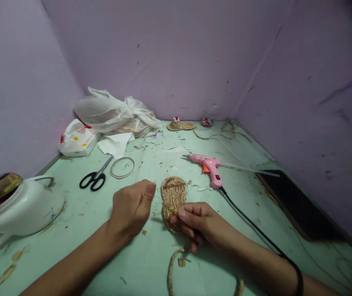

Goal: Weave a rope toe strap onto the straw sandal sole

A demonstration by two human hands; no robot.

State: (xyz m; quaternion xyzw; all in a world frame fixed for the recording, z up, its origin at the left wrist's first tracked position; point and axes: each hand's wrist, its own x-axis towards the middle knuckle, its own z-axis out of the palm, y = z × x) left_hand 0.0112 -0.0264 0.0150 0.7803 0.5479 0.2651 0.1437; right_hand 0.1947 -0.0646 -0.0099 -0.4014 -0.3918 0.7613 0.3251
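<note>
A small sole-shaped piece of coiled jute rope (173, 187), like a miniature slipper, lies on the table in front of me. My right hand (199, 222) pinches a strand of jute rope (171, 209) between thumb and fingertips, where it crosses the lower part of the sole. More rope trails from under this hand toward the near edge. Just left of the sole, my left hand (133, 207) is curled into a fist, apart from it, and nothing sticks out of it. A pink glue gun (208, 164) with a clear glue stick lies beyond my right hand.
Black-handled scissors (94, 180), a ring (110, 168), tissues (78, 142) and a tied plastic bag (110, 111) sit at left. A white pot (36, 205) stands nearer. A finished rope slipper (180, 125) and jar (207, 119) are at the back; a dark phone-like slab (299, 205) lies right.
</note>
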